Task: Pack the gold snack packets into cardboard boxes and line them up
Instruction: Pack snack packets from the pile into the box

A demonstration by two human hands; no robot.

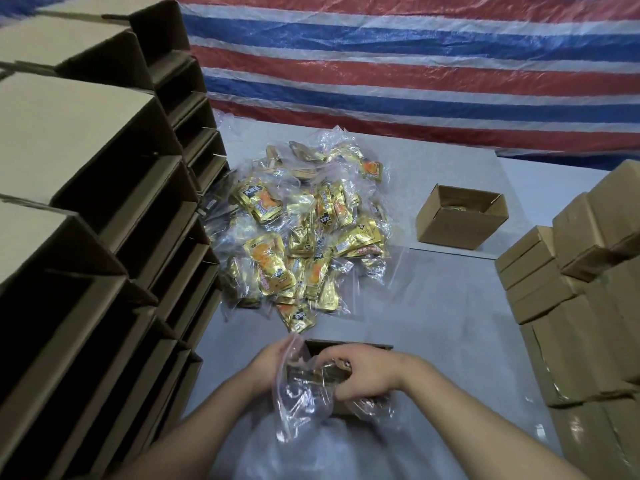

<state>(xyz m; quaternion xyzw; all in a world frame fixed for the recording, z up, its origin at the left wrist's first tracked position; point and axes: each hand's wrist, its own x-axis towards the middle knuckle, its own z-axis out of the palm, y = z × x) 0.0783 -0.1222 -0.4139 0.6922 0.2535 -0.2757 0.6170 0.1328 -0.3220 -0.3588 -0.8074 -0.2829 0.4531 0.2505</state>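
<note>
A heap of gold snack packets point(298, 230) in clear plastic bags lies mid-table. Near the front edge stands a small open cardboard box point(349, 346), mostly hidden by my hands. My left hand point(270, 363) grips the clear plastic bag point(301, 403) at its left side. My right hand point(367, 375) curls over the bag of packets and presses it down into the box. Loose plastic spills over the box's front.
Tall stacks of open empty cartons point(104, 209) wall the left side. An open box with packets point(462, 216) sits at the right. Closed packed boxes point(568, 289) are stacked along the right edge. A striped tarp point(415, 64) hangs behind the grey table point(433, 306).
</note>
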